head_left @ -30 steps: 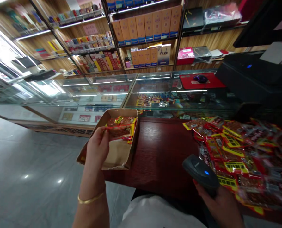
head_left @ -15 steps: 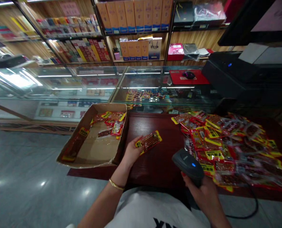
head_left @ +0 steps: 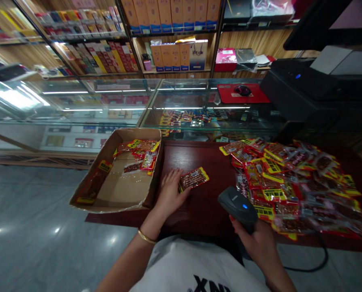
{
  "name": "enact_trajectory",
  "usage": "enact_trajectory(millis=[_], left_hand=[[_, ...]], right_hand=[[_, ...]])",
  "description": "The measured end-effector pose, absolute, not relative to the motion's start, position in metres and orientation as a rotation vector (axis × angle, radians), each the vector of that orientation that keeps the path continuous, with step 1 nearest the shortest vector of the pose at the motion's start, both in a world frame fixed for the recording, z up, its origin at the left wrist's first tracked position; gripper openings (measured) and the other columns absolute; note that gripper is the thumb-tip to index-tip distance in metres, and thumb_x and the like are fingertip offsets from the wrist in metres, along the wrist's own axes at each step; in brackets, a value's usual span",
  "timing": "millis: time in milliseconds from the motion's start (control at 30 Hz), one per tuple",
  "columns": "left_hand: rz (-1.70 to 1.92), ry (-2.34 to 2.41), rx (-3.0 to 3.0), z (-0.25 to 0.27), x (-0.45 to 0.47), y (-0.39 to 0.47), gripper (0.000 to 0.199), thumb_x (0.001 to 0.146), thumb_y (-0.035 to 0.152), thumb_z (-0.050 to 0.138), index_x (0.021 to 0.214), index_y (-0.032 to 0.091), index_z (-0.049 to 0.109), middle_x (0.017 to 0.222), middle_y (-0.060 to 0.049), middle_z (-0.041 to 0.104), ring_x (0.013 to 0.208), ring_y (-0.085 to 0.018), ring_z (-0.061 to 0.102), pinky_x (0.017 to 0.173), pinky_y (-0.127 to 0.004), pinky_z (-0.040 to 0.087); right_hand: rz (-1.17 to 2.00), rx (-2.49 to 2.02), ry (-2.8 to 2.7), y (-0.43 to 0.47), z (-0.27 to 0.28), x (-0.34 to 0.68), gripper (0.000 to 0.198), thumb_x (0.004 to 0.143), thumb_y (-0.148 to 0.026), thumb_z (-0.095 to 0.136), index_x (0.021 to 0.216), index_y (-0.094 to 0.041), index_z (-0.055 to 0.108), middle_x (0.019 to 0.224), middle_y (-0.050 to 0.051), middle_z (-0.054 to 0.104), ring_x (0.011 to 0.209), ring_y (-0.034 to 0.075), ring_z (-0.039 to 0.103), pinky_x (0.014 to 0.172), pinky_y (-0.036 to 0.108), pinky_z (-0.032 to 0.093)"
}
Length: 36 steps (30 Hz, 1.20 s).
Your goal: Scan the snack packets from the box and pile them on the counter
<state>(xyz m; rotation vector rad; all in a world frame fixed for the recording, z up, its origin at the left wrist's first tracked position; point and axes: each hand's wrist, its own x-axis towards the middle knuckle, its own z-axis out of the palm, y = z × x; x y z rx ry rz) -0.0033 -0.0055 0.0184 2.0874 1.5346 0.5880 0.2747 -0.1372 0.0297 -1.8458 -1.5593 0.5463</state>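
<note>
The left hand (head_left: 169, 195) lies spread, gripping nothing; at its two o'clock, the snack packet (head_left: 195, 179) rests flat on the table (head_left: 203, 156). It looks light, bendy and slick, so probably best pinched by its yellow end. The right hand (head_left: 257, 245) grasps the scanner (head_left: 238, 207). Packet print is unreadably small; the shirt (head_left: 175, 261) shows X and N.

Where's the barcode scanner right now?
In the head view, the scanner is in the person's right hand, right of centre, just left of the heaped packets.
</note>
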Motion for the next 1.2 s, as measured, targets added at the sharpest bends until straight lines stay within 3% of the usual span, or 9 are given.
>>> enact_trajectory(millis=[133,233,333,433,533,767,1200], left_hand=[[0.492,1.623,2.143,0.015,0.016,0.003,0.080,0.085,0.028,0.076,0.155,0.017,0.040,0.154,-0.019,0.053,0.149,-0.038,0.039,0.124,-0.063,0.020],[0.497,1.619,2.158,0.019,0.022,0.006,0.077,0.080,0.020,0.078,0.150,0.018,0.047,0.134,-0.016,0.065,0.129,-0.033,0.058,0.118,-0.055,0.035],[0.519,1.530,2.055,0.027,0.022,0.011,0.068,0.075,0.013,0.076,0.141,0.020,0.059,0.120,-0.011,0.066,0.110,-0.027,0.065,0.100,-0.040,0.051],[0.550,1.348,1.815,0.032,0.022,0.016,0.053,0.072,0.006,0.071,0.124,0.019,0.069,0.110,-0.006,0.071,0.100,-0.022,0.069,0.091,-0.031,0.054],[0.536,1.212,1.560,0.032,0.022,0.019,0.046,0.072,0.003,0.065,0.116,0.016,0.069,0.100,-0.003,0.077,0.090,-0.019,0.072,0.082,-0.027,0.056],[0.636,1.116,1.548,0.027,0.025,0.020,0.065,0.071,-0.001,0.062,0.134,0.018,0.066,0.129,-0.008,0.074,0.117,-0.023,0.070,0.104,-0.034,0.052],[0.679,1.104,1.452,0.030,0.028,0.023,0.068,0.070,0.000,0.060,0.135,0.017,0.066,0.124,-0.007,0.076,0.113,-0.024,0.072,0.107,-0.040,0.054]], right_hand=[[0.552,-1.817,-1.596,-0.137,0.031,0.275,0.045,0.091,-0.058,0.059,0.087,-0.019,0.082,0.080,0.011,0.083,0.075,0.030,0.081,0.077,0.036,0.064],[0.527,-1.796,-1.616,-0.137,0.031,0.274,0.045,0.092,-0.056,0.059,0.090,-0.018,0.082,0.084,0.012,0.084,0.077,0.031,0.081,0.077,0.036,0.065],[0.508,-1.776,-1.621,-0.137,0.031,0.272,0.042,0.093,-0.053,0.059,0.097,-0.018,0.082,0.089,0.011,0.084,0.080,0.030,0.081,0.078,0.034,0.065],[0.512,-1.749,-1.661,-0.137,0.031,0.270,0.037,0.094,-0.049,0.060,0.099,-0.020,0.081,0.091,0.010,0.084,0.085,0.029,0.082,0.076,0.032,0.065],[0.485,-1.747,-1.697,-0.137,0.030,0.270,0.036,0.094,-0.047,0.060,0.103,-0.019,0.080,0.097,0.011,0.084,0.092,0.030,0.081,0.078,0.032,0.065],[0.500,-1.720,-1.728,-0.139,0.033,0.267,0.036,0.094,-0.046,0.059,0.106,-0.018,0.079,0.097,0.011,0.084,0.092,0.030,0.081,0.079,0.032,0.065],[0.598,-1.807,-1.702,-0.140,0.035,0.270,0.037,0.093,-0.048,0.057,0.103,-0.020,0.080,0.104,0.013,0.083,0.098,0.032,0.080,0.078,0.034,0.065]])
